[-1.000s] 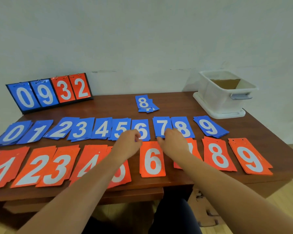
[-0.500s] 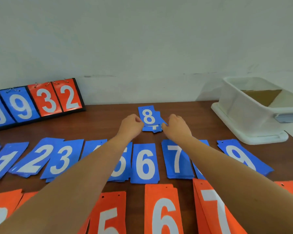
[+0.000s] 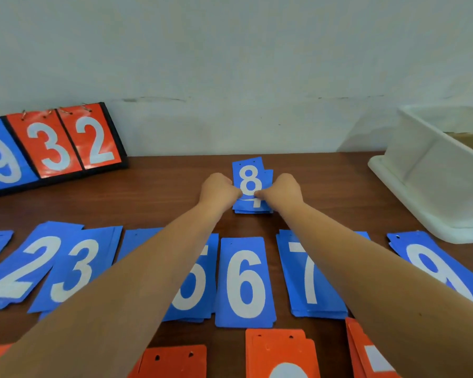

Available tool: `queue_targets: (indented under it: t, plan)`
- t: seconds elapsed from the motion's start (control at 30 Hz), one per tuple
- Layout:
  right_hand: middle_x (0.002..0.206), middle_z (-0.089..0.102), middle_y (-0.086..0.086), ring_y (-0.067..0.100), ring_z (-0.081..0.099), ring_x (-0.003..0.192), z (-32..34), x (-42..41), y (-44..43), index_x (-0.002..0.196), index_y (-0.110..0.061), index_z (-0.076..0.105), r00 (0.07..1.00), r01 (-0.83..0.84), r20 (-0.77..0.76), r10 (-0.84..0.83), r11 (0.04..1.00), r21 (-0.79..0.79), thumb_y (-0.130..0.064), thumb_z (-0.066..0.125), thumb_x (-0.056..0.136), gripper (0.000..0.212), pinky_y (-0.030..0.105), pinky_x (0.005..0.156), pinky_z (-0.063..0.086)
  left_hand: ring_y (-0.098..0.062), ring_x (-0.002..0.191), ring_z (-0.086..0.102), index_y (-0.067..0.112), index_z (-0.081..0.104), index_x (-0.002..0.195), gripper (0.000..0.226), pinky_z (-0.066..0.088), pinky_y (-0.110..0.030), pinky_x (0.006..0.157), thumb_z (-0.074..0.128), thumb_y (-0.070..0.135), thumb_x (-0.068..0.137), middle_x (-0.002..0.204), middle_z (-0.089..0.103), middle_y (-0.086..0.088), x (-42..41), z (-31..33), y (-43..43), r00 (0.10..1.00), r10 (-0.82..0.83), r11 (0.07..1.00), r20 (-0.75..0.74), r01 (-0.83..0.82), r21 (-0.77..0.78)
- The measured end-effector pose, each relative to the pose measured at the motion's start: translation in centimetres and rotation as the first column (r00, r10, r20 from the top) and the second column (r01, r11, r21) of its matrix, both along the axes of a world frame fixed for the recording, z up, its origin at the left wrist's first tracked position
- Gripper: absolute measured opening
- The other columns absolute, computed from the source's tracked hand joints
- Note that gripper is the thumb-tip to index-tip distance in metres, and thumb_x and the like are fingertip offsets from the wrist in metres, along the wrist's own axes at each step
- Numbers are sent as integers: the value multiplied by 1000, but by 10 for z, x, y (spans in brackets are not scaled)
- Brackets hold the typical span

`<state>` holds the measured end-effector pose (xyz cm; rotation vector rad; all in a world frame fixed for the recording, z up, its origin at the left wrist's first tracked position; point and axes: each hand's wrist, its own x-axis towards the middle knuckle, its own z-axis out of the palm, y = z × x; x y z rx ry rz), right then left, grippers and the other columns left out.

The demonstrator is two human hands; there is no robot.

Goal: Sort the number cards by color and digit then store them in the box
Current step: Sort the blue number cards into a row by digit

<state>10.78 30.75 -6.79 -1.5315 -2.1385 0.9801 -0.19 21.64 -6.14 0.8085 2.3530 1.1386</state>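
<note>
- One brown table (image 3: 161, 197) fills the lower half of the frame.
- One white box (image 3: 421, 170) stands on it at the right edge, cut off by the frame.
- One scoreboard (image 3: 52, 143) leans at the upper left, showing three cards: a blue 9, an orange 3 and an orange 2.
- Nine blue piles (image 3: 245, 282) run across the middle in a row. Two of them are mostly hidden under the forearms, and one is a sliver at the left edge.
- Four orange piles (image 3: 279, 353) show in part along the bottom edge.
- One small blue stack (image 3: 247, 173), topped by an 8, lies at centre, behind the row and left of the box.
- The left hand (image 3: 219, 189) and right hand (image 3: 281, 190) have curled fingers and pinch the stack from either side, thumbs on the 8.
- Half a second ago the two hands sat just beside the stack; now they have closed in, thumbs nearly meeting over the digit's lower loop.
</note>
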Motion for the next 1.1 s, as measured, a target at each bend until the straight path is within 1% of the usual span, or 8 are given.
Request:
queue_targets:
  t: [0.07,0.17,0.3,0.4,0.53,0.67,0.93,1.1]
  plan:
    - [71,57,6,27,59,73,1,1,0,68,-11,47,998,-8,-61,7,1000,-25,-26,79,78,36,34,55,47,-19,75,49,22,44,62,34,44,-35,71,69,4,76,80,52,-11,0,-2,-2,998,-23,999,62,20,43]
    - [91,69,9,24,66,83,6,7,-5,81,-6,61,976,24,-217,-34,999,-48,-17,71,85,16,38,69,57,-19,75,50,16,56,76,9,48,-36,73,65,17,77,78,54,-10,1,-4,-7,982,-9,988,187,-19,151]
    - [90,70,5,20,67,81,23,22,-16,82,-6,62,890,53,-446,-96,993,-107,-14,66,91,13,32,63,56,-19,83,65,14,65,85,27,53,-34,84,66,40,83,91,70,-1,6,3,-17,953,-50,950,298,-47,309]
    - [95,72,6,20,71,85,35,33,-32,96,-3,66,832,-66,-551,-66,974,-217,-14,64,94,12,36,70,61,-19,95,73,13,70,110,23,59,-41,87,66,28,93,105,75,-2,15,13,-27,917,-163,910,365,-4,415]
    - [93,74,8,20,73,83,41,49,-49,101,-9,65,797,-92,-600,-70,968,-235,-15,60,97,9,30,67,61,-20,89,75,15,67,101,8,61,-37,77,68,13,93,100,75,-4,24,28,-41,948,-136,879,287,-18,477]
    - [89,75,11,20,74,79,50,67,-59,104,-10,65,702,-42,-685,-194,949,-312,-12,55,98,11,28,66,59,-27,90,73,14,66,93,6,60,-47,82,70,14,90,97,74,-7,20,35,-61,940,-1,861,341,-173,478]
    - [97,72,18,17,69,75,58,83,-105,115,-1,63,752,-248,-657,-58,898,-363,-11,68,91,26,30,67,58,-29,94,74,16,64,104,13,57,-58,86,69,20,92,104,75,-7,23,60,-111,904,-98,846,417,-145,514]
    - [92,72,10,20,72,78,63,85,-140,113,-6,58,825,-333,-554,109,887,-321,-13,74,86,33,32,67,59,-24,94,74,17,67,108,19,58,-51,86,73,19,89,105,76,-4,37,71,-137,950,-154,864,271,-3,504]
